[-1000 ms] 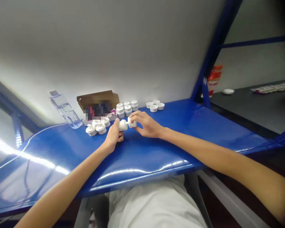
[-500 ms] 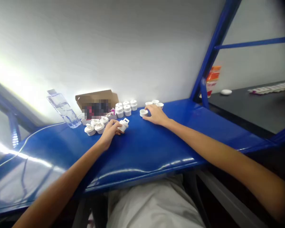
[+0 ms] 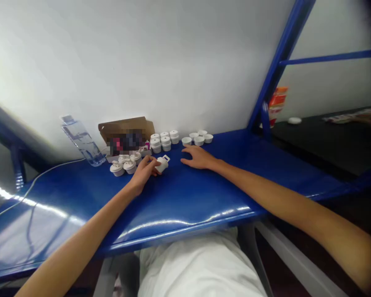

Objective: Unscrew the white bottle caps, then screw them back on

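While the left hand (image 3: 143, 170) pinches a small white fitting (image 3: 162, 164) between thumb and fingers, the looped tip of that piece pokes out toward the right end of the blue desk (image 3: 185, 202). It's held just above the desktop, nearer the back edge than the front, and whether its underside touches the surface I can't tell! Over to the right hand (image 3: 199, 157): nothing in its grip, fingers spread and slightly bent, palm down, right in front of a cluster of five open white cups (image 3: 199, 141) by the back edge. Is a fingertip brushing the nearest cup? Too close to call from this angle.

Along that back edge, white capped pieces (image 3: 166, 143) stand in tight rows, and beside them sits a cardboard box (image 3: 126, 126) with its flap up, its contents blurred out. Just in front of the box, toward the left end, four white lidded tubs (image 3: 130, 166) huddle together, specks on their lids. Further left, a clear bottle (image 3: 84, 142) appears tilted, and a white cable (image 3: 43, 175) curves down toward the front left corner.
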Demonstrator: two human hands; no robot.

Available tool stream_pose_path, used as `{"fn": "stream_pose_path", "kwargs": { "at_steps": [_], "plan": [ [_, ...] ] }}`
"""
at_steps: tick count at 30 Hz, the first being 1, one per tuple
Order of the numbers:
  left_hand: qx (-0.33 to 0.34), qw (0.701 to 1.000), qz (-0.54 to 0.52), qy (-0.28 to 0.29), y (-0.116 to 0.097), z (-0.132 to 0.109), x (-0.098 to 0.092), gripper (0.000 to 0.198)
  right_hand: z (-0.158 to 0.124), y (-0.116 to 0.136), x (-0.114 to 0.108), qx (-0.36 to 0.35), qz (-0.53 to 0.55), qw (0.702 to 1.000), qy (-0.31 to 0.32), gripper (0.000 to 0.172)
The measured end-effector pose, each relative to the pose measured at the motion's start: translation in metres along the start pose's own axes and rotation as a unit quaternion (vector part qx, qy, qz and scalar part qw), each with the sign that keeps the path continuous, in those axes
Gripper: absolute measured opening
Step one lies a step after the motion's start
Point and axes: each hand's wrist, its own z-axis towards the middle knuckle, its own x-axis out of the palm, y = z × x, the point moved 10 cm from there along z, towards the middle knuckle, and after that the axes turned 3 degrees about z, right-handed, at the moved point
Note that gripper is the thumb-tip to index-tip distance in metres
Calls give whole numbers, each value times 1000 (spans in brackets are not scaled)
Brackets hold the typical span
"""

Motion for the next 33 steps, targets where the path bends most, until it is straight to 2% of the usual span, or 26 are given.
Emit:
{"fn": "stream_pose_path", "kwargs": {
  "at_steps": [4, 14, 19, 26, 30, 33],
  "plan": [
    [10, 1000, 17, 5, -1, 0, 1, 24, 0, -10, 4, 10, -5, 1000, 14, 42],
    [11, 999, 31, -2, -4, -4, 2, 24, 11, -24, 7, 20, 7, 1000, 1, 46],
    [20, 999, 22, -28, -4, -4, -5, 37, 16, -32, 17, 44, -3, 999, 30, 44],
    [2, 1000, 0, 22, -4, -6, 5, 54, 19, -34, 20, 62, -3, 998, 34, 38],
    [25, 999, 5, 28, -12, -8, 5, 52, 27, -36, 16, 62, -7, 998, -1, 36],
    [66, 995, 71, 14, -20, -8, 0, 47, 37, -34, 6, 61, -1, 997, -55, 34]
  ]
}}
